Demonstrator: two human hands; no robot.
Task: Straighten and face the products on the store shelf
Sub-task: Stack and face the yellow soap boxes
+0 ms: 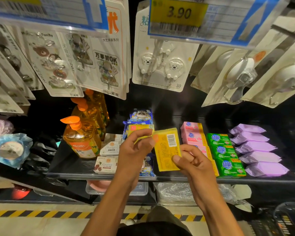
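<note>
**Yellow bar held above the shelf in both hands**

Both hands hold one yellow bar [167, 149] in front of the black shelf [70, 165], above its middle section. The bar is clear of the shelf surface. It is tilted, with the barcode face towards the viewer and the barcode at the upper right.

The left hand [134, 150] grips the bar's upper left edge. The thumb lies against that edge and the fingers curl over the top. A second yellow pack [140, 128] shows just behind these fingers. Whether the left hand also holds it, or it stands on the shelf, cannot be told from here.

The right hand [192, 162] pinches the lower right corner of the bar. The thumb presses on the front face and the fingers fold behind it.

Layout of the shelf, left to right:

- Orange pump bottles [82, 138] stand in a file running towards the back.
- White boxes [109, 149] lie just beside the bottles, near the front edge.
- Blue packs [140, 116] sit behind and below the hands, partly covered.
- Pink bars [192, 133] form a row to the right of the held bar.
- Green bars [226, 155] touch the pink row.
- Purple packs [257, 150] lie furthest right, overlapping one another.

Cards of wall hooks [160, 65] hang above the shelf. A yellow price tag [177, 14] reading 3.90 hangs in front of them.
</note>
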